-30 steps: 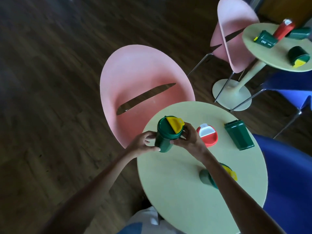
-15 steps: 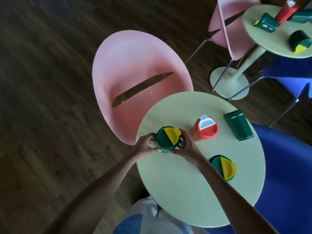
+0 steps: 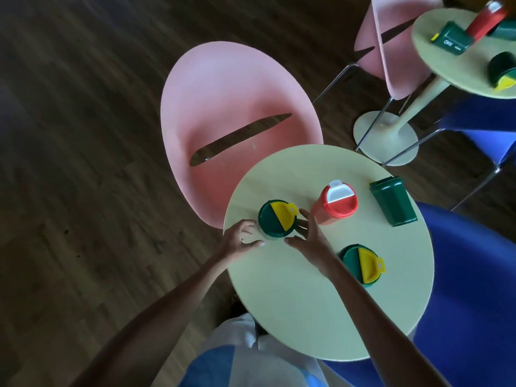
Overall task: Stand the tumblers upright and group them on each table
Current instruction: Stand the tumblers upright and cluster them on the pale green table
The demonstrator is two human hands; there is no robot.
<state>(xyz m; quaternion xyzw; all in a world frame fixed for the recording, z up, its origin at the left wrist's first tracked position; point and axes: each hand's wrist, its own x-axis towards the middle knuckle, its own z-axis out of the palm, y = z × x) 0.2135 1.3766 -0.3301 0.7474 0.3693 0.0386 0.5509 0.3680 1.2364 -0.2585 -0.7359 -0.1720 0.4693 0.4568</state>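
On the near round table (image 3: 307,317) a green tumbler with a yellow flip lid (image 3: 276,217) stands upright near the left edge. My left hand (image 3: 240,240) and my right hand (image 3: 307,236) wrap its lower body from either side. A red tumbler with a white lid (image 3: 335,203) stands upright just to the right. A second green tumbler with a yellow lid (image 3: 361,263) is upright beside my right forearm. A dark green tumbler (image 3: 393,202) lies on its side at the far right.
A pink chair (image 3: 237,113) sits behind the near table and a blue chair (image 3: 474,275) to its right. The far table (image 3: 435,57) at top right carries a red tumbler (image 3: 487,18) and green tumblers (image 3: 449,39) lying down.
The green tumbler, held above the table a second ago, has come down and now stands on the tabletop. Both hands stay around it.
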